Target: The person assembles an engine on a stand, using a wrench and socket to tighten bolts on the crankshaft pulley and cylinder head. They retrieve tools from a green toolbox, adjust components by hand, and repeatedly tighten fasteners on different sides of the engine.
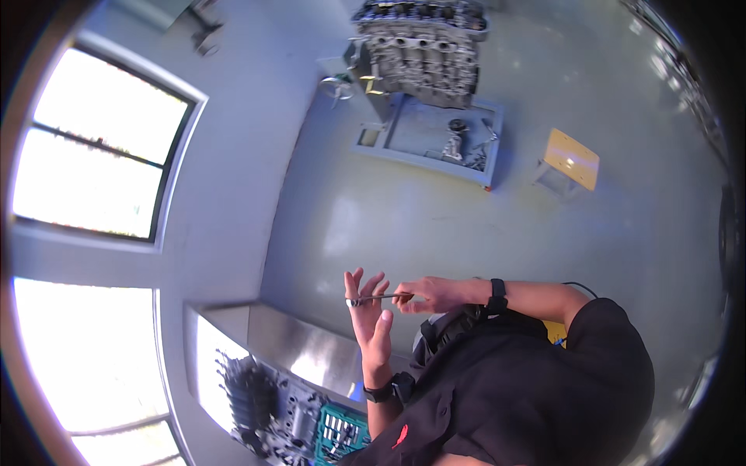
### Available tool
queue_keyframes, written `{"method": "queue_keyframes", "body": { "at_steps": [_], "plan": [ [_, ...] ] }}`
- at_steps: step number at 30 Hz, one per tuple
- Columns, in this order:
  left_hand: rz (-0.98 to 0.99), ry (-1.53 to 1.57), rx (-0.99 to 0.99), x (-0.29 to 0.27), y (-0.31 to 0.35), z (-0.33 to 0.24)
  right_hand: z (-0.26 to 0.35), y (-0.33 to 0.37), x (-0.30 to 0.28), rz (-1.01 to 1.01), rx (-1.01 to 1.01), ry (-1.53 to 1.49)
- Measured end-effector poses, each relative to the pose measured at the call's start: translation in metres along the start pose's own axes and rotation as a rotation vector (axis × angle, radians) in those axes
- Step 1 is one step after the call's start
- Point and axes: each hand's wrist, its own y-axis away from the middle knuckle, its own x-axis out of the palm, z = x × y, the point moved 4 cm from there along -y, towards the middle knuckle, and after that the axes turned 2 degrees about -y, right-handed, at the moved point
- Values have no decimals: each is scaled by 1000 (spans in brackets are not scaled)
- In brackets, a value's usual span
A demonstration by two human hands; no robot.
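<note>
In front of my body, my right hand (426, 295) is closed around the handle of a slim metal ratchet wrench (378, 297). The tool lies nearly level, and its rounded head points left. My left hand (368, 321) is raised beside that head with its fingers spread and thumb apart. The wrench crosses its fingers and appears to touch them, though none are wrapped around it. Both wrists wear black bands.
An engine block (423, 58) hangs on a stand above a wheeled grey tray (423, 160) holding loose parts. To its right stands a yellow-topped stool (573, 158). At lower left, a metal bench (299, 346) bears engine parts (256, 396) and a green socket case (325, 439).
</note>
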Motion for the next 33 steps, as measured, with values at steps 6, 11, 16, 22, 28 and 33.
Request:
{"method": "queue_keyframes", "body": {
  "at_steps": [6, 11, 16, 22, 28, 33],
  "plan": [
    [468, -626, -71, 95, -103, 55, -51, 60, -127, -711, 140, 28],
    [835, -697, -139, 134, -165, 104, -131, 110, -197, -1189, 529, -594],
    [1013, -824, -200, 141, -253, 161, -175, 147, -249, -1423, 725, -816],
    [1127, -957, 86, 177, -411, 183, -181, 156, -329, -1630, 743, -617],
    [1026, -883, 343, 248, -531, 163, -207, 144, -380, -1522, 759, -251],
    [907, -782, 339, 310, -564, 163, -246, 147, -440, -1297, 794, -29]
  ]
}}
